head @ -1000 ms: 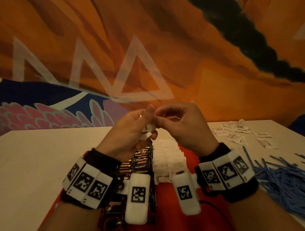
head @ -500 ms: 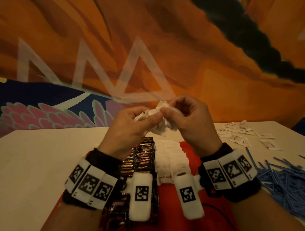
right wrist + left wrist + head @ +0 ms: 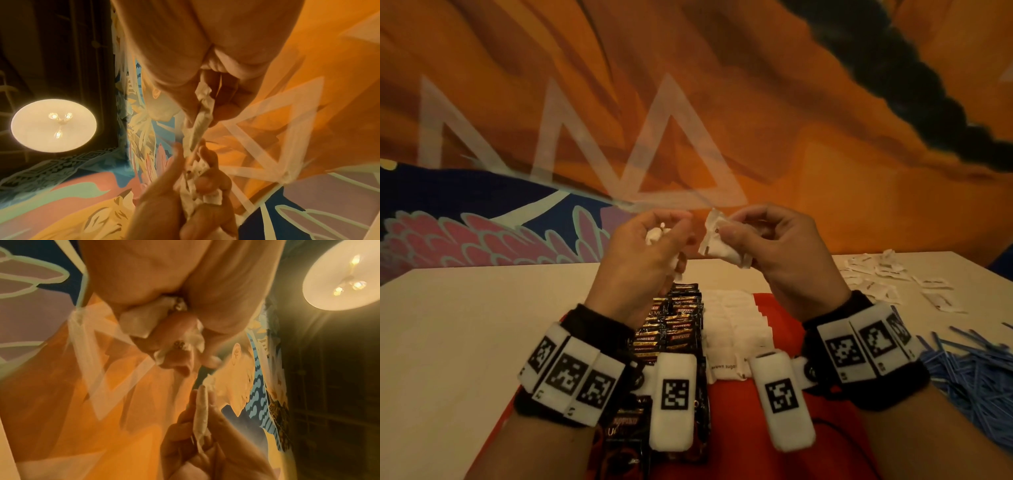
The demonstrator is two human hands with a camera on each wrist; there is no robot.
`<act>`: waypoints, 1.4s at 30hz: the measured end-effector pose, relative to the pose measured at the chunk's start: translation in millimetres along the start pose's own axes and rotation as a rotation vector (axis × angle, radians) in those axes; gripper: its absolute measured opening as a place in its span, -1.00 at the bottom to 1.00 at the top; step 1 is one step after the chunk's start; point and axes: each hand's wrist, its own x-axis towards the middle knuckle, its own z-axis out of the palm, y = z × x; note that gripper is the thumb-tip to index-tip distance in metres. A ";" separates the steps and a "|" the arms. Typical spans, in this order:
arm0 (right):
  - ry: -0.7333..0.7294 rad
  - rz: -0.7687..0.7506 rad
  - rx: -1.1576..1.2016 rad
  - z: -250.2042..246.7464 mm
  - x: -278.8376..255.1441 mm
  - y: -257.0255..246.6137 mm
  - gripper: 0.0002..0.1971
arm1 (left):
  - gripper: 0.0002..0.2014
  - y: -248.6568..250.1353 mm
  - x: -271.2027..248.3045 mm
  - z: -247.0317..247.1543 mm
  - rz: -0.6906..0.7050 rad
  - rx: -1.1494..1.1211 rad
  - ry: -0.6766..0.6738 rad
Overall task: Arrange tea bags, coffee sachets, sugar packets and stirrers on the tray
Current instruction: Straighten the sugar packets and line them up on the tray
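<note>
Both hands are raised above the red tray (image 3: 763, 407). My right hand (image 3: 774, 246) pinches a white sugar packet (image 3: 719, 243) between thumb and fingers; the same sugar packet (image 3: 200, 116) shows edge-on in the right wrist view. My left hand (image 3: 650, 250) grips several crumpled white packets (image 3: 657, 234) in its curled fingers, and these packets (image 3: 141, 321) are bunched against the palm. On the tray lie a row of dark coffee sachets (image 3: 674, 325) and a row of white sugar packets (image 3: 736, 329).
Loose white packets (image 3: 893, 277) are scattered on the white table (image 3: 465, 325) at the far right. A heap of blue stirrers (image 3: 976, 373) lies at the right edge. A painted wall rises behind the table.
The hands were joined on the bunch of packets; now they have drawn apart, the right hand holding one packet pulled away to the right, the left keeping the rest.
</note>
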 end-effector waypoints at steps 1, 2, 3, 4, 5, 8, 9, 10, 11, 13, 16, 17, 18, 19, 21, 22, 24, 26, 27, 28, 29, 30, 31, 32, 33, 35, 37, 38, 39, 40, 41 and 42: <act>-0.012 -0.015 -0.040 0.1 -0.6 -0.1 -0.91 | -0.70 -0.2 -1.6 0.6 0.008 0.051 -0.043; -0.016 -0.022 -0.076 0.1 -1.1 -0.1 -0.90 | -0.64 -0.4 -3.0 2.0 0.025 0.104 -0.086; -0.011 -0.017 -0.091 0.3 -1.5 -0.3 -0.89 | -0.65 -1.1 -3.7 3.7 0.051 0.148 -0.104; 0.006 0.000 -0.067 1.0 -1.9 -0.9 -0.89 | -0.71 -1.9 -3.2 4.3 0.074 0.173 -0.098; 0.036 0.027 -0.009 1.6 -1.7 -1.9 -0.90 | -0.78 -2.7 -1.9 4.4 0.077 0.177 -0.072; 0.185 0.095 0.208 0.7 1.3 -5.9 -0.82 | -0.75 -2.8 0.6 3.4 0.055 0.076 0.009; 0.197 0.118 0.257 -0.4 1.8 -7.0 -0.75 | -0.71 -2.1 0.7 2.9 0.051 0.037 0.023; 0.168 0.135 0.257 -2.0 1.8 -6.9 -0.65 | -0.69 -0.9 0.1 2.4 0.048 0.013 0.031; 0.109 0.149 0.202 -2.7 1.1 -6.2 -0.53 | -0.68 0.1 -0.6 2.1 0.049 0.002 0.028; -0.029 0.145 0.037 -0.7 -2.2 -2.6 -0.43 | -0.66 0.0 -1.5 1.9 0.049 -0.008 0.019; -0.062 0.123 0.009 3.5 -3.9 1.8 -0.79 | -0.75 -0.3 -0.9 1.8 0.022 -0.006 0.028; -0.047 0.122 0.031 4.2 -3.4 1.7 -0.87 | -0.81 -0.3 -0.4 1.7 0.009 -0.016 0.038; -0.034 0.124 0.051 4.0 -2.8 1.7 -0.90 | -0.86 0.2 -0.2 1.6 -0.001 -0.028 0.048; -0.027 0.130 0.074 3.5 -2.5 1.5 -0.91 | -0.89 0.4 -0.1 1.7 -0.006 -0.034 0.055; -0.036 0.153 0.103 3.2 -2.7 1.1 -0.90 | -0.89 0.5 -0.4 2.7 -0.007 -0.014 0.057; -0.048 0.160 0.099 3.1 -3.5 1.5 -0.90 | -0.89 0.5 -1.1 3.6 -0.003 0.009 0.053; -0.075 0.158 0.058 1.4 -5.0 1.9 -0.91 | -0.91 0.8 -2.1 5.1 -0.004 0.051 0.047; -0.103 0.175 0.002 -3.1 -5.4 3.2 -0.88 | -0.94 2.6 -2.2 5.2 -0.027 0.059 0.055; -0.126 0.207 -0.033 -5.7 -6.0 5.0 -0.83 | -0.94 3.9 -2.2 3.9 -0.034 0.055 0.065; -0.160 0.250 -0.088 -8.7 -7.0 7.7 -0.81 | -0.91 5.4 -1.8 1.8 -0.033 0.053 0.077; -0.204 0.300 -0.167 -11.8 -8.7 11.0 -0.82 | -0.88 7.5 -1.6 -0.5 -0.029 0.048 0.086; -0.253 0.350 -0.267 -15.1 -10.9 15.5 -0.84 | -0.87 9.7 -1.7 -3.2 -0.026 0.038 0.093; -0.305 0.399 -0.376 -18.4 -14.0 20.8 -0.86 | -0.86 12.3 -2.1 -5.8 -0.025 0.023 0.096; -0.355 0.449 -0.484 -21.9 -17.6 26.7 -0.87 | -0.86 14.7 -2.5 -8.4 -0.022 0.007 0.098; -0.401 0.500 -0.585 -25.0 -21.6 32.6 -0.86 | -0.87 16.6 -2.8 -10.7 -0.018 -0.006 0.103; -0.484 0.591 -0.749 -30.2 -30.0 43.3 -0.85 | -0.87 19.4 -3.5 -14.2 -0.011 -0.018 0.113; -0.534 0.685 -0.817 -33.1 -37.5 51.3 -0.86 | -0.87 20.9 -3.5 -16.1 -0.005 -0.027 0.122; -0.544 0.728 -0.820 -33.8 -41.0 54.0 -0.86 | -0.87 21.7 -3.9 -16.5 0.000 -0.031 0.124; -0.548 0.761 -0.812 -33.9 -42.9 56.1 -0.84 | -0.87 22.8 -3.9 -16.4 0.007 -0.035 0.125; -0.549 0.787 -0.800 -32.9 -44.5 57.9 -0.83 | -0.87 23.4 -4.1 -16.5 0.011 -0.041 0.127; -0.548 0.804 -0.782 -31.3 -45.5 59.4 -0.82 | -0.86 24.2 -4.0 -16.4 0.013 -0.044 0.132; -0.543 0.817 -0.760 -29.2 -45.9 60.9 -0.82 | -0.86 24.4 -3.9 -16.5 0.014 -0.047 0.136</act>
